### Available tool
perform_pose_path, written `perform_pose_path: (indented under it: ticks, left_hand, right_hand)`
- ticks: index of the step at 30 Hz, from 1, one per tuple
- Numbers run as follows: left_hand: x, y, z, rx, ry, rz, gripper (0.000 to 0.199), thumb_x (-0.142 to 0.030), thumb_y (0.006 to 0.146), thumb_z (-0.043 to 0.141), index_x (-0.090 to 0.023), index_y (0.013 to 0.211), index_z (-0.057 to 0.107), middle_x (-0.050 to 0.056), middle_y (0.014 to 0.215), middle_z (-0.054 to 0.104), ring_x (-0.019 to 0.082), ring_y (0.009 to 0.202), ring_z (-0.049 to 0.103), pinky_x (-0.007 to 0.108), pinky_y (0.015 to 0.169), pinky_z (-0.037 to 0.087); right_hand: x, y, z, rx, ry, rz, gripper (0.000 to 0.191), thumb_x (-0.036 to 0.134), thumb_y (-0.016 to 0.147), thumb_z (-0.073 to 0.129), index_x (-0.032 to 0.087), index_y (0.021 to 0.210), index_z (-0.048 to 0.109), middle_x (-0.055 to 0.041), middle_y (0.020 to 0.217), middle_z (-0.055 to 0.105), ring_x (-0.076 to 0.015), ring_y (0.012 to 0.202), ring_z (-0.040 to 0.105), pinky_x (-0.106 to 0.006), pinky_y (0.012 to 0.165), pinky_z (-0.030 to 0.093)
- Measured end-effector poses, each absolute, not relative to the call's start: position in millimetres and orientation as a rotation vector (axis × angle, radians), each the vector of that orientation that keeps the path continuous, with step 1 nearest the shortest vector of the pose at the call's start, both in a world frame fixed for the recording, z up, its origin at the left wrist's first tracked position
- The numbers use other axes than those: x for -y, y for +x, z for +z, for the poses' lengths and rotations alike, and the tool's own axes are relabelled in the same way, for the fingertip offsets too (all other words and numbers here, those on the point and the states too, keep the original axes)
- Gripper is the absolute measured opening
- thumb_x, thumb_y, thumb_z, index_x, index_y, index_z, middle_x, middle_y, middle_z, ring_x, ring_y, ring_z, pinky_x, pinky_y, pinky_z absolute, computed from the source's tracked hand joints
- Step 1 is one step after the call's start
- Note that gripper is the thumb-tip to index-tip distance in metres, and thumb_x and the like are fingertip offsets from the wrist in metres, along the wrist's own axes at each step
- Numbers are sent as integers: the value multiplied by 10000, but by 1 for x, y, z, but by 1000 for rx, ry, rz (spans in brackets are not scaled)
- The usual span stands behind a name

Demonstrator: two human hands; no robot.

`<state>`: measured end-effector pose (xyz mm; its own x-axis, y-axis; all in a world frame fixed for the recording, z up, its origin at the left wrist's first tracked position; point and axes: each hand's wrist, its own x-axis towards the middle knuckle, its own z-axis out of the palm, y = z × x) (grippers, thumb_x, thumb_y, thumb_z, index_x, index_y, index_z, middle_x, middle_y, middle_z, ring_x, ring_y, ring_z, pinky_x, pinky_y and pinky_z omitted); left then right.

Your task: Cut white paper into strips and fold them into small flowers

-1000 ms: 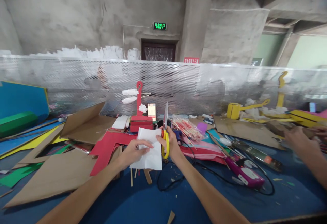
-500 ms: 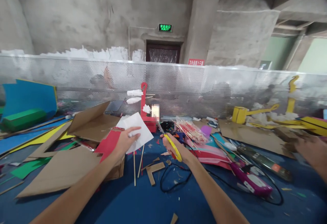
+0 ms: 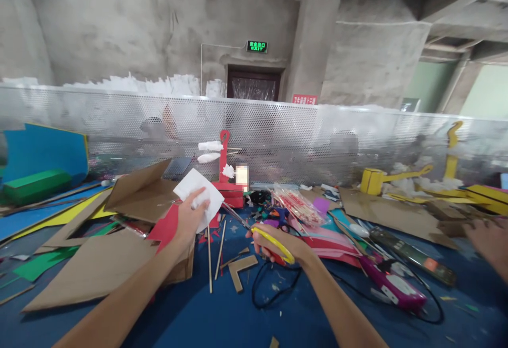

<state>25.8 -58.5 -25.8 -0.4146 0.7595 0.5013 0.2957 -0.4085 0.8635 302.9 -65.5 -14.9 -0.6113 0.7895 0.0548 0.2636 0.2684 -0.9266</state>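
My left hand (image 3: 193, 215) grips a piece of white paper (image 3: 189, 183), thumb and fingers closed at its lower part. A pair of scissors (image 3: 273, 239) with yellow handles is in my right hand (image 3: 278, 242). Their blades point left, tips close to the right corner of the paper; whether they touch it I cannot tell. Under my left hand lies red sheet material (image 3: 164, 226). Behind the hands stands a red upright piece (image 3: 224, 157) with a hooked top and white pieces on sticks beside it.
Brown cardboard (image 3: 91, 268) covers the left side. Thin wooden sticks (image 3: 210, 258) and an L-shaped cardboard scrap (image 3: 240, 271) lie between my arms. A purple device (image 3: 392, 284) with a black cable is at right. Another person's hand (image 3: 488, 239) shows at the far right. A perforated metal screen (image 3: 119, 125) stands behind.
The white paper has turned and shifted left in my left hand. My right hand has turned the scissors, so the blades now point left toward the paper.
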Motion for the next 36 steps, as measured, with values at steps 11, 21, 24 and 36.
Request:
perform_pose_path:
  ticks: [11,21,24,36]
  left_hand:
    - [65,35,-25,-1443,1513,1823,495,-419,717,679,-220,1168,639,53,1114,677,189,882,636,273,756,495]
    - [67,37,-24,-1460,1626,1774,499,-425,722,668,-195,1165,642,40,1086,687,196,877,626,262,770,488]
    - [66,37,-25,-1443,1640,1785,487,-412,740,655,-187,1171,634,54,1155,661,217,998,601,286,871,462]
    - [64,35,-25,-1471,1625,1812,448,-379,741,663,-213,1157,648,57,1171,659,225,1045,594,331,934,445]
  right_hand:
    - [58,291,-29,2115,-980,1279,418,600,828,487,194,912,536,1,741,601,-50,414,450,-141,341,361]
    - [56,284,-26,2078,-1034,1239,365,528,822,538,183,938,568,5,663,601,-60,384,449,-148,317,372]
    - [60,283,-22,2090,-1053,1215,332,500,807,570,183,904,563,14,641,592,-52,367,431,-142,308,363]
    - [63,282,-11,2067,-1143,1286,357,529,833,529,173,861,542,44,570,537,-43,321,415,-143,283,309]
